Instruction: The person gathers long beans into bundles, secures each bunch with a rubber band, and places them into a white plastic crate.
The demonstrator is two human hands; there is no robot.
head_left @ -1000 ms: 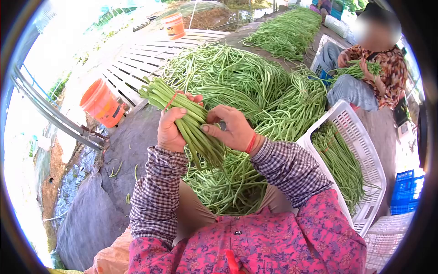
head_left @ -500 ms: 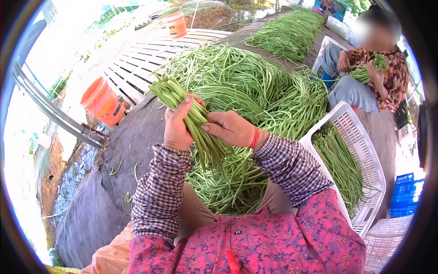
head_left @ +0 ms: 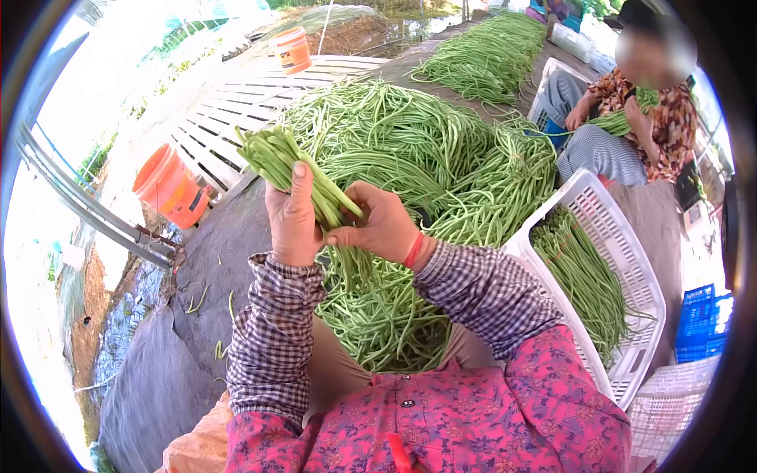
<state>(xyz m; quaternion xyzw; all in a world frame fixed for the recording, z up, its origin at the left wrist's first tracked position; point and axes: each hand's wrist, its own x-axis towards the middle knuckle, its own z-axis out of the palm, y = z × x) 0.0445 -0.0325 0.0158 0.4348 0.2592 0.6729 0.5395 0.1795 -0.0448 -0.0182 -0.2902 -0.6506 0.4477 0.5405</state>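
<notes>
A bunch of green long beans (head_left: 272, 156) is held up in front of me, its thick ends at the upper left and its thin ends hanging down. My left hand (head_left: 293, 217) is closed round the middle of the bunch, thumb upright along it. My right hand (head_left: 380, 226), with a red band at the wrist, is closed on the lower part, thumb and fingers pinched together. A big loose pile of long beans (head_left: 394, 126) lies beyond my hands and spreads down between my knees.
At my right is a white crate (head_left: 631, 260) holding bundled beans. Orange buckets (head_left: 169, 185) stand at the left and farther back by pale slats. A seated person (head_left: 658, 118) at the upper right holds beans. Blue crates (head_left: 698, 323) are at the right edge.
Both hands have moved a little left with the bunch. My left thumb has lifted upright, and my right hand has turned and pinched in closer to my left hand.
</notes>
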